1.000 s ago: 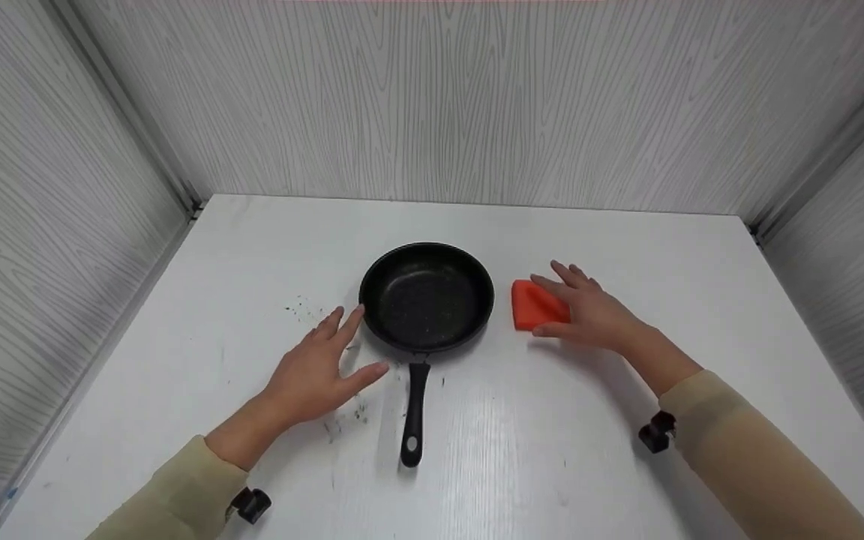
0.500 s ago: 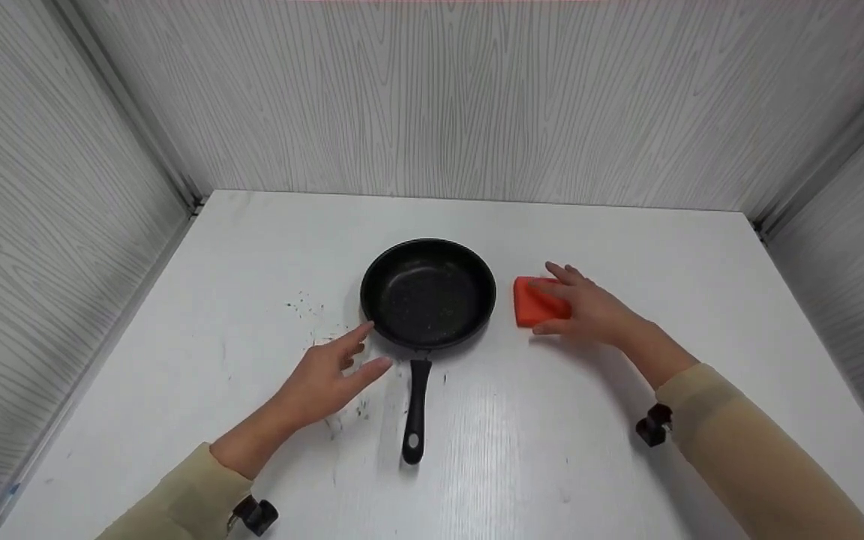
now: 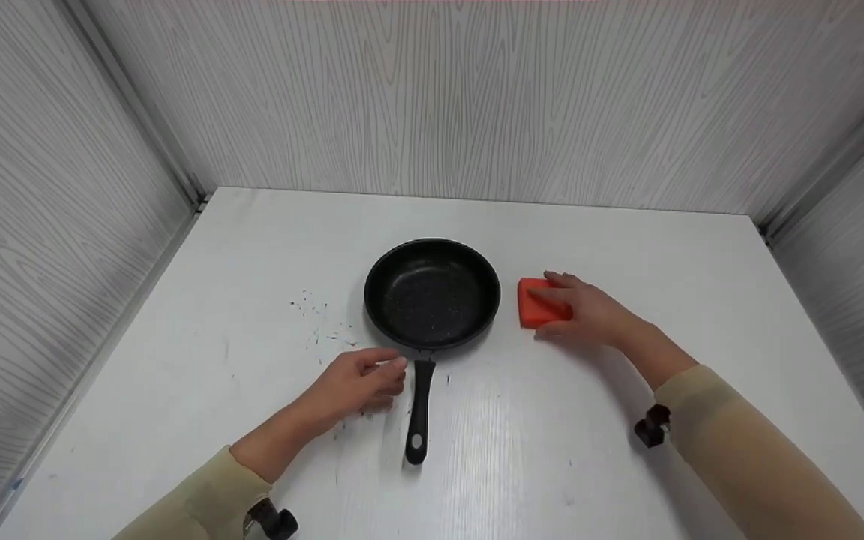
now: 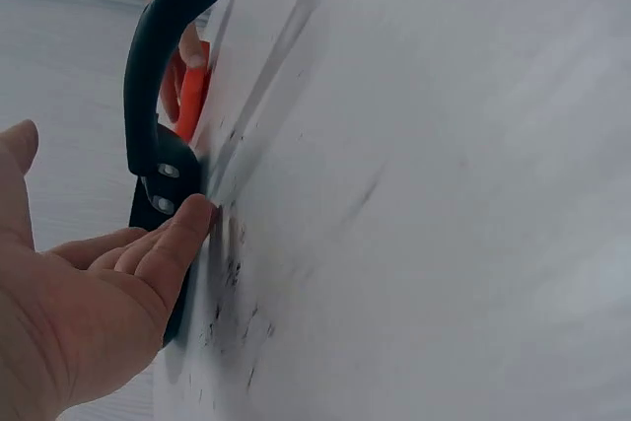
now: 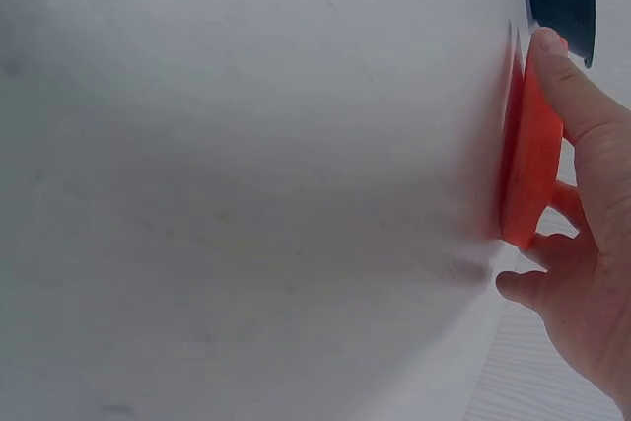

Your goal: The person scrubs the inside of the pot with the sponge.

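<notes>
Head view: your left hand is sitting just left of the long black handle of the round black frying pan, nearer it than your right hand; the handle is pointing toward you. Left wrist view: your left fingers are staying empty, relaxed. Right wrist view: your right fingers are gripping the flat red sponge-like block, beside the pan's right.

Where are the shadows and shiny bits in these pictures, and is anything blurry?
Head view: a soft shadow beside the right sleeve and a pale shine on the white table, right of the pan handle; left wrist view: bright glare near the right edge; right wrist view: a reddish shadow or reflection beside the red block, and smudgy, blurry table marks.
</notes>
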The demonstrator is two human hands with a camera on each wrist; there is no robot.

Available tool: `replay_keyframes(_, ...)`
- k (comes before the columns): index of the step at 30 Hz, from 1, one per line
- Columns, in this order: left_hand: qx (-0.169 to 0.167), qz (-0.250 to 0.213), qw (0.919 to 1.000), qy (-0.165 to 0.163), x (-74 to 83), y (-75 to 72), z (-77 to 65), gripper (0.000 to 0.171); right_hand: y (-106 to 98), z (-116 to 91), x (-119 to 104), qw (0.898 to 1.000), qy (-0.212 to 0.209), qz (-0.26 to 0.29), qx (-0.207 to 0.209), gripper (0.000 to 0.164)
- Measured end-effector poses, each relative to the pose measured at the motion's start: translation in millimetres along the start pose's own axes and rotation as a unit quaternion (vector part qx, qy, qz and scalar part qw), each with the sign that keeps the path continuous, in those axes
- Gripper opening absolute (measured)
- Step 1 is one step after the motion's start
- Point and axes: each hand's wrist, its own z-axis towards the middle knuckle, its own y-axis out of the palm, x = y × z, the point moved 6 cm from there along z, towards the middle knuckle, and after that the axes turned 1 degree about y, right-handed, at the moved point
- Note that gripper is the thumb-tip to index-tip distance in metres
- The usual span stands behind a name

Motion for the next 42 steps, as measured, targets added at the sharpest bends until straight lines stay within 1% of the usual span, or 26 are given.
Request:
replay_keyframes(3, -0.007, -0.035, 0.9992, -0.017, -2.3, 8.0, 3.3, 0.069, -0.9, 0.4, -0.2, 1.0, 0.001, 0.002, 0.001, 0.074)
replay_keyframes(8, -0.019, -0.081, 0.9961, -0.03, -5.4, 19.3, 7.3, 0.064, -1.5, 0.4, -0.8, 1.0, 0.007, 0.008, 0.002, 0.071)
replay_keyframes(14, -0.024, -0.103, 0.9933, -0.048, -9.2, 30.3, 12.0, 0.056, -1.7, 0.0, -0.3, 1.0, 0.01, 0.01, 0.005, 0.071)
replay_keyframes(17, -0.03, -0.128, 0.9898, -0.055, -10.7, 36.4, 15.5, 0.05, -1.5, 0.4, -0.9, 1.0, 0.007, 0.012, 0.009, 0.072)
replay_keyframes(21, -0.032, -0.154, 0.9854, -0.065, -13.3, 42.8, 20.2, 0.047, -1.4, -0.6, -2.5, 1.0, 0.008, 0.012, 0.017, 0.071)
replay_keyframes(28, -0.041, -0.2, 0.9756, -0.081, -16.8, 49.5, 24.2, 0.046, -5.1, -5.2, -6.1, 0.999, 0.016, 0.007, 0.035, 0.069)
replay_keyframes(35, -0.041, -0.247, 0.9644, -0.086, -19.5, 52.4, 27.5, 0.041, -10.0, -9.2, -7.2, 0.998, 0.013, 0.022, 0.06, 0.069)
replay_keyframes(39, -0.037, -0.272, 0.9573, -0.089, -20.1, 52.4, 28.4, 0.039, -13.7, -11.6, -10.9, 0.997, 0.002, 0.033, 0.076, 0.065)
replay_keyframes(42, -0.038, -0.279, 0.9556, -0.088, -21.5, 52.3, 29.5, 0.039, -16.7, -12.6, -16.1, 0.995, -0.014, 0.044, 0.089, 0.062)
